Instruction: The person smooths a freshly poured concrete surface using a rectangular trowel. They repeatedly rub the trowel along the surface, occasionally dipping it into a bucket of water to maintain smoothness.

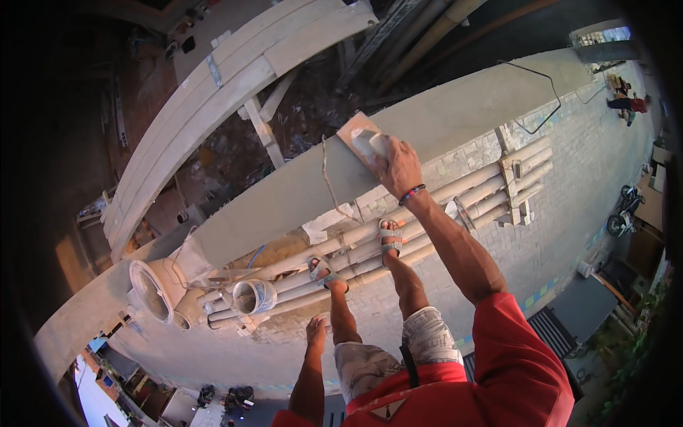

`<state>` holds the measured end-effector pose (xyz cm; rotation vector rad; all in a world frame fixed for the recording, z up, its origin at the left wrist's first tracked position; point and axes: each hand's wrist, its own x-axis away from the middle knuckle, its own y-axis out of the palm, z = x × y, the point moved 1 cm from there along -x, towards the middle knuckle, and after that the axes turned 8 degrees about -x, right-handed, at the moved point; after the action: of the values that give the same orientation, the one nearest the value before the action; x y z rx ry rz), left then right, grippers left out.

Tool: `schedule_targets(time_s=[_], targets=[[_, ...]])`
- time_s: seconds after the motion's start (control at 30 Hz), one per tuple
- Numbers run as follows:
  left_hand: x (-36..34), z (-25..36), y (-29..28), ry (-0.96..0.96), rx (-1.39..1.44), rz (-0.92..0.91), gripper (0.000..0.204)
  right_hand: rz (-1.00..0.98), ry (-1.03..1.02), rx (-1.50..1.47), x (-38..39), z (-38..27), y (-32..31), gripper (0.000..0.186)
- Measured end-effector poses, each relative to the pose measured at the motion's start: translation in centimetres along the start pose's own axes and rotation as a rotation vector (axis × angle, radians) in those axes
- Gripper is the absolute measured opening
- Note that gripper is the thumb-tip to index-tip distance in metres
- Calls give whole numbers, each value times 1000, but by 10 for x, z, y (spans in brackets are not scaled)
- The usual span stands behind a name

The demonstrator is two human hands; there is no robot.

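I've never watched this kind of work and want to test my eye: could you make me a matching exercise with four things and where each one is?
Things
1. round whitish plastic bucket
2. flat rectangular brown float with a pale handle
3. thin bent black rod
4. dark-and-red bracelet

Places
A. around the right wrist
B. to the left of both sandalled feet
C. at the right part of the smooth grey surface
D. gripped by the right hand

Pairs: 1-B, 2-D, 3-C, 4-A
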<state>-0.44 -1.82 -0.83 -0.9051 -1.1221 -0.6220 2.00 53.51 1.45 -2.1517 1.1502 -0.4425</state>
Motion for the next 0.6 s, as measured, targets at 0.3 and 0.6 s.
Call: schedule_targets(time_s=[0.3,0.6], targets=[[9,29,-10,195,39,-17,53,603,185,140,-51,151,-159,45],[41,145,16,490,171,-69,55,456,221,-118,-77,213,-234,44]])
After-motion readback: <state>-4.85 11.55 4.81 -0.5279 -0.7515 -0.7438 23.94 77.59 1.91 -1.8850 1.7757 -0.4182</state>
